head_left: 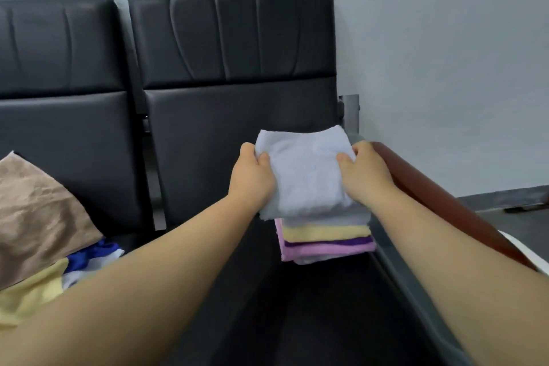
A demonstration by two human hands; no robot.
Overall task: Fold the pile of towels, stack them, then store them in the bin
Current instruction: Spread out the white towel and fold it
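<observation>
Both hands on one folded pale grey-white towel (306, 175), held at the top of the stack of folded towels (325, 239).

Left hand (252, 178): closed on the towel's left edge, thumb on top, fingers curled under. Towel sits at 3 o'clock from this hand.

Right hand (367, 174): closed on the towel's right edge, thumb over the top face, fingers wrapped around the side. Towel at 9 o'clock from it.

The towel spans the gap between the two hands, far edge at 12 o'clock slightly raised, near edge drooping onto the stack. Can't tell whether it rests fully on the stack or is partly lifted.

Stack below, top to bottom as visible: pale grey, yellow, dark purple, pink, and a white layer at the bottom. Edges roughly aligned, pink one sticks out a little to the left. The stack sits on the black seat (297, 306), at the seat's right side, right up against the grey seat frame (416, 300), at 6 o'clock from the held towel.

Brown armrest (439, 196) runs just right of the right hand and forearm.

Unfolded pile (44, 246) on the neighbouring seat at 8 o'clock from the left hand, well apart: tan cloth on top, yellow, blue and white pieces below it.

No bin identifiable in view.
</observation>
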